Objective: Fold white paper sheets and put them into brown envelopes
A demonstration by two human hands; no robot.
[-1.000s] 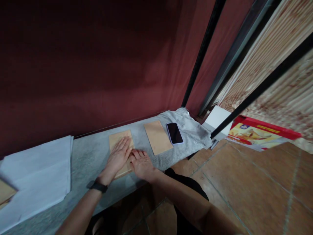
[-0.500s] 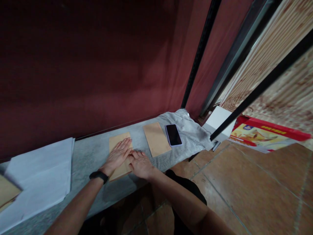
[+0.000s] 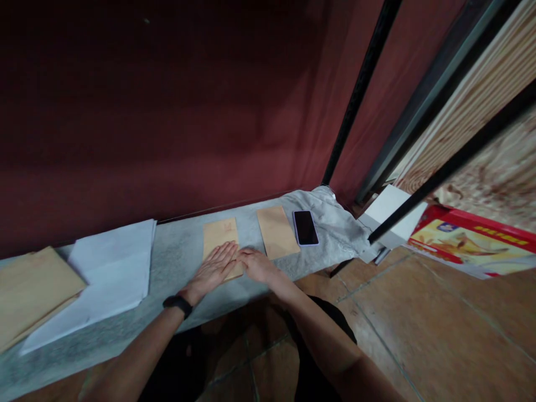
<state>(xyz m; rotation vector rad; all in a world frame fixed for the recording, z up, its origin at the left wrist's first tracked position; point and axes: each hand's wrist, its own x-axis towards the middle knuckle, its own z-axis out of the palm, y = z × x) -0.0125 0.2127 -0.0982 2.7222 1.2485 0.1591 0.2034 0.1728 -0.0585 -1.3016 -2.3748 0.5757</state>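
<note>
A brown paper envelope (image 3: 220, 229) with faint red marks near its top lies flat on the grey cloth in front of me. My left hand (image 3: 215, 265), with a black band on its wrist, rests palm down across its lower part, fingers stretched out. At the envelope's right edge, my right hand (image 3: 257, 264) has its fingers curled in and appears to grip that edge; the fingertips are partly hidden. Just right of my hands lies a second brown envelope (image 3: 277, 231), and beside it a phone (image 3: 306, 228) with a dark screen and a pale purple case.
A long bench covered by grey cloth (image 3: 176, 251) runs along a dark red wall (image 3: 188, 167). White paper sheets (image 3: 117, 262) and a stack of brown envelopes (image 3: 37, 290) lie on the left. Black posts (image 3: 355, 95), a white box (image 3: 393, 209) and a red-yellow carton (image 3: 473, 240) stand right.
The view has swung left, showing more of the envelope stack. My left hand has slid down the envelope, baring its top. My right hand's fingers have curled in at the edge.
</note>
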